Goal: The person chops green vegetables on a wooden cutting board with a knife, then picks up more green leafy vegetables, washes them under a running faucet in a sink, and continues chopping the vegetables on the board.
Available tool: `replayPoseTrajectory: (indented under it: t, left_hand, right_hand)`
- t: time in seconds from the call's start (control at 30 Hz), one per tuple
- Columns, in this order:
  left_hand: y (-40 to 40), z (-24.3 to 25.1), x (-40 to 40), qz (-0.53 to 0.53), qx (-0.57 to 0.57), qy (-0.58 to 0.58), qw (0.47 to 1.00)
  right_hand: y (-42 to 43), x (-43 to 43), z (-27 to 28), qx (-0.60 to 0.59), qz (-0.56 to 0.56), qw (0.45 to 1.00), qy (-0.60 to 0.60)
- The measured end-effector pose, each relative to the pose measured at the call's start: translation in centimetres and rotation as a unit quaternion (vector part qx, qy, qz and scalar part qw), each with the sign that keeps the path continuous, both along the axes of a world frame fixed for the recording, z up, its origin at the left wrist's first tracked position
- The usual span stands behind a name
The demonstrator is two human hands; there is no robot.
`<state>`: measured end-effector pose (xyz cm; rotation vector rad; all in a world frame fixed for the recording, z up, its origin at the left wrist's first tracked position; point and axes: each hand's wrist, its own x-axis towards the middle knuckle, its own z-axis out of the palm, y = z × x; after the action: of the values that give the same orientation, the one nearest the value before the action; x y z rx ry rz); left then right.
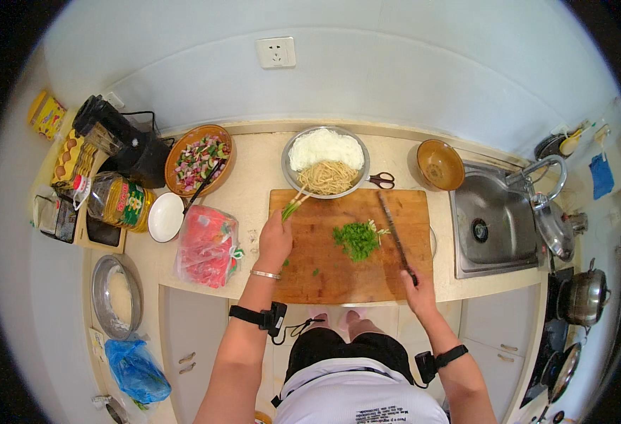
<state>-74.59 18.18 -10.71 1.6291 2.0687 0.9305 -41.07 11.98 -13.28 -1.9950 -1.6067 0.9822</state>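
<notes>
My left hand [276, 241] grips a small bunch of scallions [293, 205] by the green part, the pale root ends pointing up toward the noodle bowl. It is over the left edge of a wooden cutting board [310, 249]. In my right hand [419, 291] is the black handle of a kitchen knife [393, 228]; its blade, seen nearly edge-on, extends over the board's right side. Between my hands lies a pile of chopped green herbs [358, 241], with pale chopped bits at its right. A few green scraps dot the board near my left hand.
Behind the board stand a metal bowl of white and tan noodles [327, 178], scissors [382, 180] and a brown bowl [441, 165]. A sink [496, 228] is at right. At left are a bowl of chopped vegetables [199, 161], a white bowl [166, 217], a red bag [207, 246] and an oil bottle [119, 201].
</notes>
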Motion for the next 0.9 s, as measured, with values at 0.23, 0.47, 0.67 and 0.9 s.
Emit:
replayPoseTrajectory:
  t: [0.23, 0.47, 0.67, 0.9]
  left_hand:
    - [-0.4, -0.4, -1.6, 0.005, -0.029, 0.003, 1.000]
    - [-0.9, -0.2, -1.3, 0.002, -0.055, 0.007, 0.998]
    - [-0.8, -1.5, 0.5, -0.014, -0.062, 0.030, 0.998]
    - [-0.9, -3.6, 2.9, -0.061, -0.028, 0.030, 0.997]
  right_hand:
    - [-0.7, -4.7, -0.2, -0.275, 0.053, 0.922, 0.267]
    - [0.3, -4.7, -1.6, -0.280, 0.085, 0.927, 0.236]
    - [1.2, -2.4, -3.4, -0.217, 0.055, 0.961, 0.161]
    - [2.6, -0.4, -3.7, -0.151, 0.023, 0.973, 0.175]
